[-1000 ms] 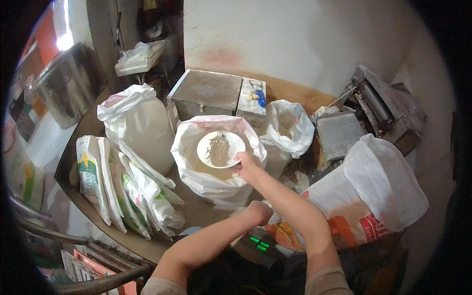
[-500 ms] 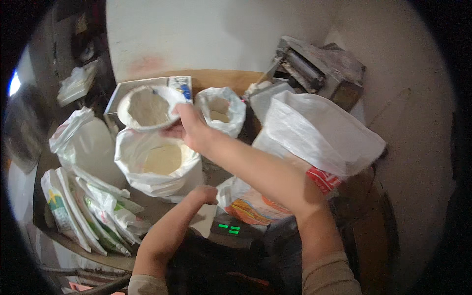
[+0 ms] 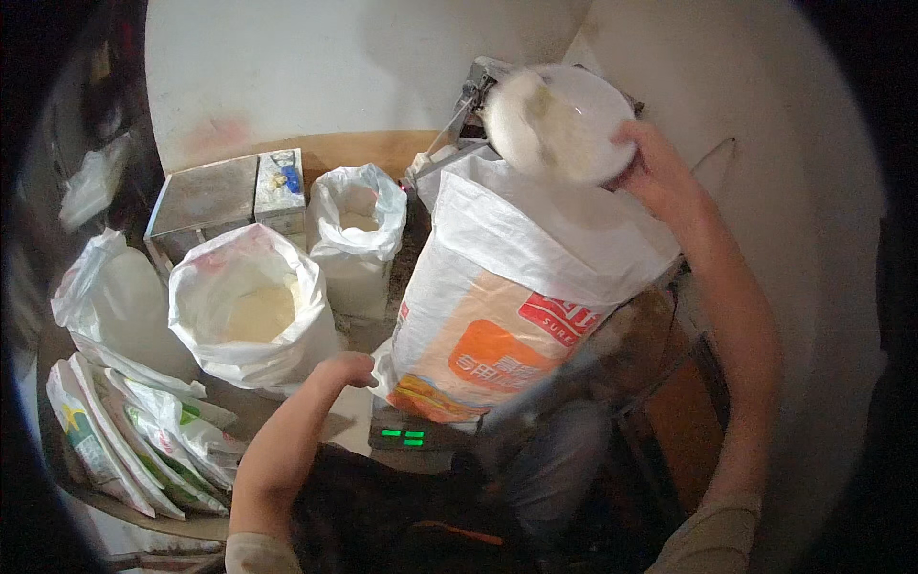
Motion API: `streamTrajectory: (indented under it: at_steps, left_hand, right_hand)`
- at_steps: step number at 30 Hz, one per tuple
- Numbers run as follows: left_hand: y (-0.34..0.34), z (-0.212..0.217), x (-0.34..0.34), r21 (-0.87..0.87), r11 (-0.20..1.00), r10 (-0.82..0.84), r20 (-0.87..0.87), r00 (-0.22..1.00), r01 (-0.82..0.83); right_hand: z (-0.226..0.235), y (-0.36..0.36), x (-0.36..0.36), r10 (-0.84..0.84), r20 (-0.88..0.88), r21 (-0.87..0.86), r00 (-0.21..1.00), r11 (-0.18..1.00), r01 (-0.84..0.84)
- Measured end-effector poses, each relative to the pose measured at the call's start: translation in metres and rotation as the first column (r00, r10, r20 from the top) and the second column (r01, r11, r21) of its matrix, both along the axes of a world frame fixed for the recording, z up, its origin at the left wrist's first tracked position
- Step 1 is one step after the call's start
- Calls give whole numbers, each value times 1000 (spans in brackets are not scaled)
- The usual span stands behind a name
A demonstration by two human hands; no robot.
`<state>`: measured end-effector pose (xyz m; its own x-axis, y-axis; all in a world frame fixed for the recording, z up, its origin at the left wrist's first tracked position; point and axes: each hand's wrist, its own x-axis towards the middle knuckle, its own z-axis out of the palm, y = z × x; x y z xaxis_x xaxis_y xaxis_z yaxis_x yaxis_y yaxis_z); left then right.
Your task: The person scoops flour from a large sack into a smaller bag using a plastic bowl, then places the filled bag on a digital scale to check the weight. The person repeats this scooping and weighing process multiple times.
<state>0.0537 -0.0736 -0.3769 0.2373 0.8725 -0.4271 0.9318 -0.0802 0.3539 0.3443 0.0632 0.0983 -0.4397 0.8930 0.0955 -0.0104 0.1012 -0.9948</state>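
My right hand (image 3: pixel 660 172) grips the rim of a white bowl (image 3: pixel 607 110), held up over the far side of the big woven sack. Pale powder (image 3: pixel 555 124) sits in the bowl, smeared by motion. The sack (image 3: pixel 497 287) is white with orange and red print, and its wide mouth gapes upward. Its lower left corner is pinched in my closed left hand (image 3: pixel 346 371). Just under that corner is a black scale (image 3: pixel 421 438) with a green lit display. Left of the sack stands a white bag (image 3: pixel 296 344) with its top rolled open, cream powder (image 3: pixel 253 316) inside.
Behind the open bag are a smaller white bag (image 3: pixel 359 258) and a metal-topped box (image 3: pixel 206 196). Folded printed bags (image 3: pixel 124 430) stand at the left, beside another white bag (image 3: pixel 129 297). Behind the sack is a grey machine (image 3: pixel 483 81), partly hidden by the bowl.
My right hand has carried the bowl from above the open powder bag rightward to the sack's mouth. My left hand still holds the sack's corner. The view has shifted right.
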Motion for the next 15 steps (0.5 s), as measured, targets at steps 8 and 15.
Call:
streamTrajectory:
  at_steps: [8, 15]
  left_hand:
    - [17, -2, 6, -186, 982, 1, 6, 1000, 0]
    - [30, -30, -10, -59, 998, 18, 31, 999, -16]
  right_hand:
    - [-27, 14, 86, -109, 462, 221, 880, 975, 4]
    - [-36, 32, 96, -51, 387, 169, 921, 986, -16]
